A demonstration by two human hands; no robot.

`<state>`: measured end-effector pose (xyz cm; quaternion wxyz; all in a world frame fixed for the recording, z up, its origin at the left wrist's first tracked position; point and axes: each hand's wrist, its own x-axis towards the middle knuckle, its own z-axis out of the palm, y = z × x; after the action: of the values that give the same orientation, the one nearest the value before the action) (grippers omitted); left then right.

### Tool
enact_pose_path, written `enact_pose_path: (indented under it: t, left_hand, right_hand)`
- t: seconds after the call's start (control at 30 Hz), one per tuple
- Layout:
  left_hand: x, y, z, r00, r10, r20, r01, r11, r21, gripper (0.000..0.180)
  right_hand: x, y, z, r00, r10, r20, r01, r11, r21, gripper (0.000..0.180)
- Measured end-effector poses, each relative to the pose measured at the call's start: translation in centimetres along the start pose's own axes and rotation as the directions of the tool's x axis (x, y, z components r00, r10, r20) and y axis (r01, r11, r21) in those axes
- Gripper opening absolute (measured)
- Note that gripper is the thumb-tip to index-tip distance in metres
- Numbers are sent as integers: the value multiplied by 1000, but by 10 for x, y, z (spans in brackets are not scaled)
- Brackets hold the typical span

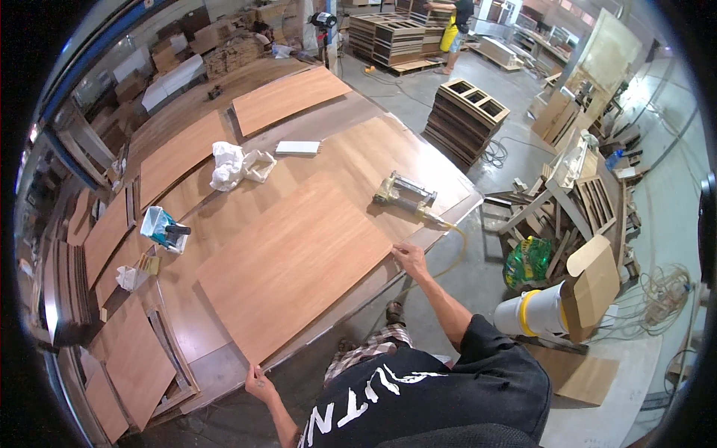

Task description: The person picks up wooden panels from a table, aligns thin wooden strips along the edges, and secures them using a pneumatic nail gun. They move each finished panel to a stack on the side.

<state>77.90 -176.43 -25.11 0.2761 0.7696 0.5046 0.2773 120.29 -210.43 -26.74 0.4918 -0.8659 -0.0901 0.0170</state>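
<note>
A large reddish-brown wooden panel (295,261) lies before me on the worktable, near its front edge. My left hand (260,383) pinches its near left corner with fingers closed. At the near right corner, my right hand (409,257) grips the panel between thumb and fingers. Just beyond the right hand rests a nail gun (403,196), with a yellowish hose trailing off the table edge. On the far side of the panel are crumpled white bags (230,166) and a small white box (297,148). A teal-and-white tub (160,230) with a dark-handled tool in it stands to the left.
More wooden panels (291,101) lie along the table's far and left sides. Stacked frames (467,119) stand on the floor at the right. White buckets (532,312), an open cardboard box (594,287) and a green sack (527,261) are close on my right. Another person (455,33) stands far back.
</note>
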Motion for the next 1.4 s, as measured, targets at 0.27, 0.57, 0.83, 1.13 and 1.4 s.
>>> enact_pose_path:
  t: [0.27, 0.57, 0.83, 1.13, 1.4]
  left_hand:
    - [22, -24, 17, 997, 54, -47, -54, 999, 9, 29]
    - [-3, 15, -13, 999, -37, -15, 39, 980, 194, 16]
    - [-9, -2, -10, 955, 285, -88, -271, 952, 144, 32]
    - [39, -11, -6, 975, 220, 28, -221, 958, 182, 21]
    - [69, 16, -39, 849, 176, 498, -405, 823, 399, 27]
  right_hand:
    - [-2, -3, 7, 998, -37, -57, 34, 998, -44, 22]
    - [-25, -47, -21, 948, -157, 277, 89, 966, 243, 24]
    - [-3, 15, -14, 893, -412, 179, 447, 854, -265, 18]
    - [-2, -3, -2, 924, -371, 89, 380, 871, -311, 17]
    - [-9, -5, -16, 956, -290, 39, 292, 940, -174, 15]
